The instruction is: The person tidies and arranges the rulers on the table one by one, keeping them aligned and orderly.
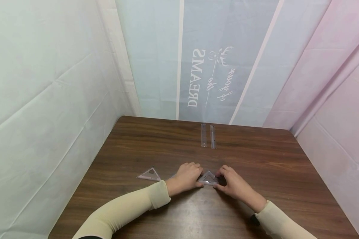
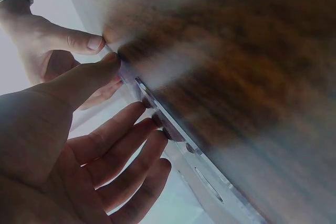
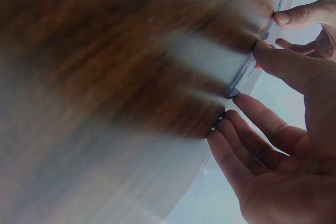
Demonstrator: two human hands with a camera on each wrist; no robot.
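Far left there's a pinkish set square lying flat on the brown table, nobody touching it. Next is a bluish sliver poking out beside the left hand, mostly hidden, so can't say what it is.

The left hand's thumb and curved fingers bracket the left corner of the clear set square, which sits on the table right between the hands. Its fingers are slightly apart; how hard it grips, I can't tell. Beyond it, near the table's far edge, are a clear ruler and a second ruler, side by side but apart. Then the right hand, thumb on the near side and index on the far side, pinching the right part.

My guess: it's light, stiff plastic, slick and a bit brittle (don't flex those corners). It's thin and probably annoying to lift flat, so I'd take it by opposite edges, gently.
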